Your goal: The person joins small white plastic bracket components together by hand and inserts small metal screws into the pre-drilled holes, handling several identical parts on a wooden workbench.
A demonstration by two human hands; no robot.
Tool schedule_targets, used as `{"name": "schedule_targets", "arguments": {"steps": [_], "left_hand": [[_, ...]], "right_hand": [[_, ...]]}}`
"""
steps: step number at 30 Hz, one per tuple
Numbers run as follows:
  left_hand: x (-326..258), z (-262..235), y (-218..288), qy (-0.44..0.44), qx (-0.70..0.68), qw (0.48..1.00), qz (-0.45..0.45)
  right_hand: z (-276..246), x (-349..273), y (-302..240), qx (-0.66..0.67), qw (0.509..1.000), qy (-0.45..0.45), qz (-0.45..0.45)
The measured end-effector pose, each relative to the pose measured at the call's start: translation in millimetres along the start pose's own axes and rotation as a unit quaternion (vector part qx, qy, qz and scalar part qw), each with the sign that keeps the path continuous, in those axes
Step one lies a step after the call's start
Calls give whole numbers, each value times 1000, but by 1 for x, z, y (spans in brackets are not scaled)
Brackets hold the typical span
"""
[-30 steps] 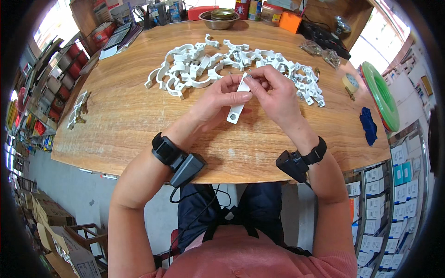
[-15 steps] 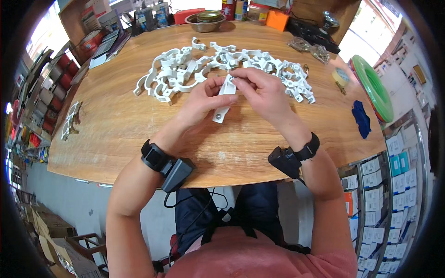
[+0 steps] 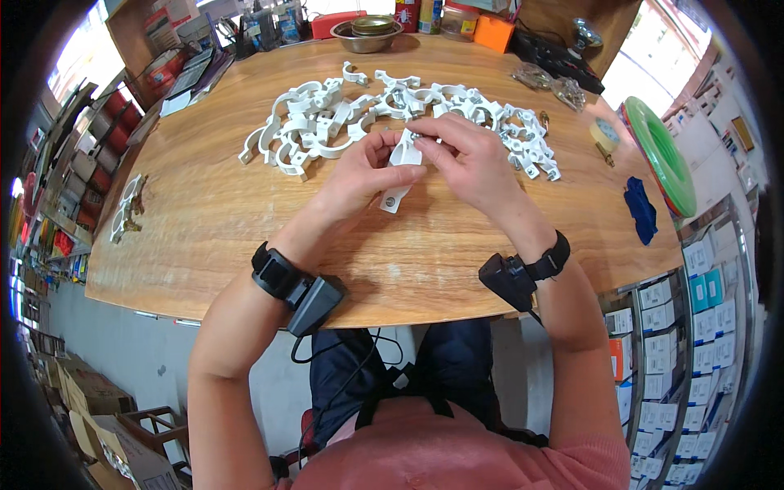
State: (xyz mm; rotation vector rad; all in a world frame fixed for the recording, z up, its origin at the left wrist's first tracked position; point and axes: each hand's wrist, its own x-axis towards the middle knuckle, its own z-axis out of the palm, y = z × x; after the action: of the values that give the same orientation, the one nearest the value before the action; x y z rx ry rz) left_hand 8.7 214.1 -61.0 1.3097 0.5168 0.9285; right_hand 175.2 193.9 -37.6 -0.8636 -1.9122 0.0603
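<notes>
Both hands meet above the middle of the wooden table (image 3: pixel 204 237). My left hand (image 3: pixel 363 175) grips a white plastic pipe clamp (image 3: pixel 398 175) from the left, its lower end with a screw hole hanging free. My right hand (image 3: pixel 469 159) pinches the clamp's upper end with fingertips, where a small metal piece shows. Just behind the hands lies a wide pile of white pipe clamps (image 3: pixel 327 122). Each wrist carries a black strapped device.
A metal bowl (image 3: pixel 369 33), an orange box (image 3: pixel 496 33) and bottles stand at the far edge. A green roll (image 3: pixel 661 155), a blue cloth (image 3: pixel 641 208) and a tape roll (image 3: pixel 604 135) lie at right. A few clamps (image 3: pixel 126 208) sit at the left edge.
The view has shifted slightly. Both hands keep hold of the same clamp, with the right fingers working at its upper end.
</notes>
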Motion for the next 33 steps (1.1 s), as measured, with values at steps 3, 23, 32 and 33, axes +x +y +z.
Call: {"name": "schedule_targets", "arguments": {"steps": [3,23,32,33], "left_hand": [[2,0,-2,2,43,999,7],[-1,3,1,4,74,997,20],[0,2,3,11,136,991,-6],[0,1,1,12,136,991,-6]], "right_hand": [[-1,-2,6,-11,999,-18,27],[-6,0,-1,-47,998,-30,37],[-7,-2,5,-85,993,-57,55],[-7,-2,4,-107,989,-74,75]]}}
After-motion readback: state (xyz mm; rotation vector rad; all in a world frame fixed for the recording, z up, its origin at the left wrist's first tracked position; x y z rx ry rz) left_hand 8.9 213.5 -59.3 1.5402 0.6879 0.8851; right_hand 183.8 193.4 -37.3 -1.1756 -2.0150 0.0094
